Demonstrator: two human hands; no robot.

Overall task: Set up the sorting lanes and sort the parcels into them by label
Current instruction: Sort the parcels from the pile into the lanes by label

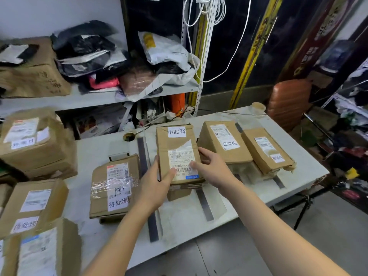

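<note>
On the white table (229,206), grey tape strips (153,226) mark off lanes. Both hands grip a brown cardboard parcel (175,144) with a white handwritten label, on top of a stack in the middle lane. My left hand (157,188) clasps its near left edge. My right hand (211,166) holds its right side, thumb on the shipping label. A taped parcel (113,188) lies in the left lane. Two parcels (223,140) (264,150) lie in the lanes to the right, each with a handwritten label.
Several more labelled parcels (33,198) are piled at the left, off the table. A shelf (99,94) behind holds bags and boxes. A brown chair (288,100) stands beyond the table's far right corner. A tripod (304,208) stands by the right edge.
</note>
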